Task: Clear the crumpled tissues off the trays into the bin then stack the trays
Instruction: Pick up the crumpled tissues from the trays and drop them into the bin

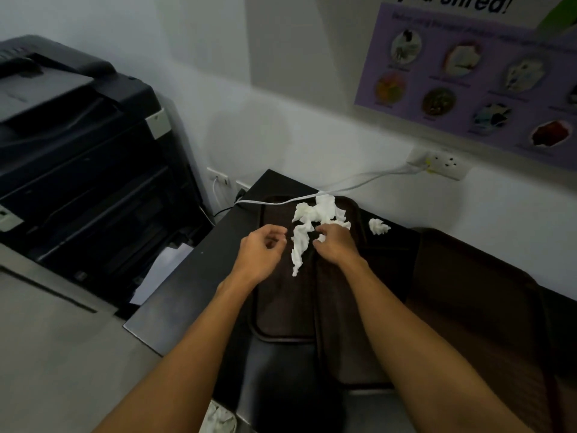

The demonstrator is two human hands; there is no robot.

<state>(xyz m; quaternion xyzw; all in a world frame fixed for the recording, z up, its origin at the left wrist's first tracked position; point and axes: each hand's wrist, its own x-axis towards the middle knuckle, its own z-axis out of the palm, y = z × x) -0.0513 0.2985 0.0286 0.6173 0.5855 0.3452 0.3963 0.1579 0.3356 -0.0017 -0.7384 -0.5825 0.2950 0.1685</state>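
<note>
Tissue strip (pixel 299 245), long axis near-to-far, between left hand (pixel 260 254), right hand (pixel 337 245).

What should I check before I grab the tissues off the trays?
1. Left hand free: ok, holds nothing.
2. Right hand gripping the tissue pile: cannot tell, its fingers are in it.
3. Lone tissue cleared: not ok, lies apart to the right.
4. White cable clear of the left tray: not ok, crosses its far rim.
5. Bin within reach: cannot tell.
</note>
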